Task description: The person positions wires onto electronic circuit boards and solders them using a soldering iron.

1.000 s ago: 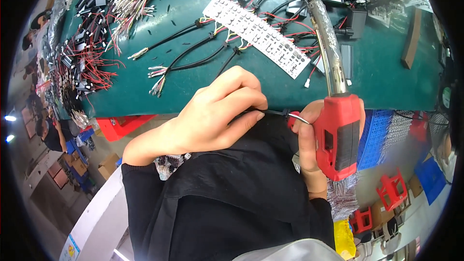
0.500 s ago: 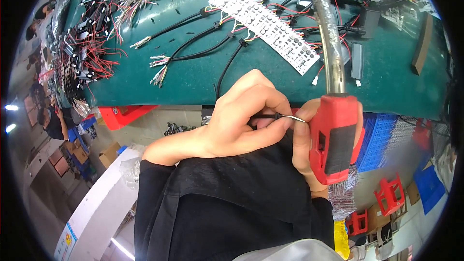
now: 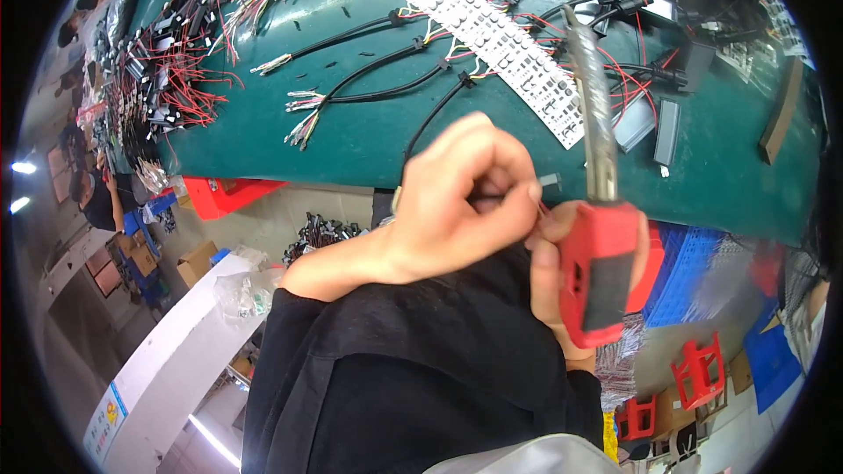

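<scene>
My left hand [image 3: 465, 202] is raised over the table's near edge, fingers curled and thumb pressed to the fingertips. A black cable [image 3: 423, 127] from the white circuit board strip [image 3: 505, 57] runs down behind it. What lies in the pinch is mostly hidden; a short bit of thin wire shows beside the thumb tip. My right hand [image 3: 546, 276] is wrapped round a red soldering gun [image 3: 612, 221], its metal barrel pointing away from me. The right thumb and forefinger meet close to my left fingertips.
More black cables [image 3: 386, 70] with stripped ends leave the board's left side. Bundled red-wired parts [image 3: 180, 92] cover the table's far left. Grey rectangular cases [image 3: 667, 133] and a brown bar [image 3: 781, 110] lie right. Below are red stools [image 3: 700, 373] and a blue crate [image 3: 680, 272].
The pale wire end that stuck out between both hands is no longer plainly visible. My left hand has turned slightly, and the soldering gun has dropped a little lower in view.
</scene>
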`<state>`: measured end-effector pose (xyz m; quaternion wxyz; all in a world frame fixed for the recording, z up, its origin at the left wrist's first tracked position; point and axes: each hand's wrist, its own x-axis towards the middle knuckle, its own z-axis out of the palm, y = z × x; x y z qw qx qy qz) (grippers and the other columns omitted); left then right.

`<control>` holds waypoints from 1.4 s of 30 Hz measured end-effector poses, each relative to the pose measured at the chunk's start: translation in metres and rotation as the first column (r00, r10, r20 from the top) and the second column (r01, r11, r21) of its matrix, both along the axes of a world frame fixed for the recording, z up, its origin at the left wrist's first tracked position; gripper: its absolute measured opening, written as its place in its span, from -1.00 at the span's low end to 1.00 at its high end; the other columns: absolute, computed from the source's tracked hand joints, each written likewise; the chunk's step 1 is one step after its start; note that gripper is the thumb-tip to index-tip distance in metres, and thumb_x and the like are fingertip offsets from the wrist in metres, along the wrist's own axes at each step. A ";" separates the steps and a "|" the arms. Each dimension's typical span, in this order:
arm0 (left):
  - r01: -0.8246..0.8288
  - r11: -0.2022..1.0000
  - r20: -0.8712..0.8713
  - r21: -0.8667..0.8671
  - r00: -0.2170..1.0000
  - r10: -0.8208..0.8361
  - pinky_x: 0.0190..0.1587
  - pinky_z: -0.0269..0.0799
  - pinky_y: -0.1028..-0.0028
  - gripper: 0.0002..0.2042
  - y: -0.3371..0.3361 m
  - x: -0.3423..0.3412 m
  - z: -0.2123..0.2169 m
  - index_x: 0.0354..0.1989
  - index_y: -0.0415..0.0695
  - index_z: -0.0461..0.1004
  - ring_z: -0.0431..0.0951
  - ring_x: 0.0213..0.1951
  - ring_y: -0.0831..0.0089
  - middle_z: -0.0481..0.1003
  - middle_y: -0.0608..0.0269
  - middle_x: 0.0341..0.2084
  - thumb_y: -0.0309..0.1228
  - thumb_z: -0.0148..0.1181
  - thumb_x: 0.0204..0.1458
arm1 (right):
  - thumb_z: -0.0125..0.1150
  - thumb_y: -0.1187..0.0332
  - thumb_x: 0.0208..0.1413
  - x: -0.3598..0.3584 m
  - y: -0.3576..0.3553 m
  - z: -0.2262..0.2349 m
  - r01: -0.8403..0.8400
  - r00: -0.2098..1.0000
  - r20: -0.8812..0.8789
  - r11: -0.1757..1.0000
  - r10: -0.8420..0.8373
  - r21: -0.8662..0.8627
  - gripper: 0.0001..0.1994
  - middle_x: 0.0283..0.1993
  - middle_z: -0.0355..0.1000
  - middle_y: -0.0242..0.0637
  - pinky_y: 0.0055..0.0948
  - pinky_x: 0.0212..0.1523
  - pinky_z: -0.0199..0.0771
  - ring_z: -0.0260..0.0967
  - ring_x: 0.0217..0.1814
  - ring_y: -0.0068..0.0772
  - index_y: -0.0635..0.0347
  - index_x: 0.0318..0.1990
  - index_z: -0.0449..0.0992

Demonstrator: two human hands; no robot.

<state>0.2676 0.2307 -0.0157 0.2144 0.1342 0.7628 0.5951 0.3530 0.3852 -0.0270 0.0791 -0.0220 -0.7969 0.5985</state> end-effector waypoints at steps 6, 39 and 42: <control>-0.269 0.906 -0.475 -0.328 0.876 0.089 -0.51 0.37 0.69 -0.90 0.000 -0.039 -0.029 -0.55 -0.27 0.42 0.43 -0.59 0.68 0.43 0.32 -0.60 -0.60 0.25 -0.18 | 0.28 0.28 -0.07 0.020 0.005 -0.004 0.275 0.961 0.142 0.763 -0.238 -0.585 -0.24 -0.34 0.36 -0.09 -0.32 -0.35 0.45 0.36 -0.39 -0.26 0.20 0.23 -0.07; -0.260 0.895 -0.476 -0.361 0.877 0.062 -0.59 0.33 0.66 -0.88 0.000 -0.048 -0.038 -0.64 -0.25 0.36 0.37 -0.69 0.66 0.38 0.31 -0.69 -0.61 0.22 -0.28 | 0.25 0.37 -0.13 0.034 0.013 -0.016 0.251 0.935 0.324 0.912 -0.143 -0.323 -0.38 -0.40 0.51 -0.16 -0.40 -0.16 0.41 0.48 -0.37 -0.34 0.38 0.12 0.17; -0.261 0.898 -0.485 -0.353 0.872 0.063 -0.59 0.33 0.67 -0.87 0.000 -0.048 -0.039 -0.64 -0.25 0.36 0.37 -0.69 0.66 0.38 0.31 -0.69 -0.61 0.23 -0.28 | 0.26 0.34 -0.13 0.033 0.018 -0.015 0.226 0.943 0.303 0.932 -0.136 -0.284 -0.38 -0.40 0.51 -0.16 -0.40 -0.14 0.40 0.47 -0.35 -0.35 0.37 0.11 0.18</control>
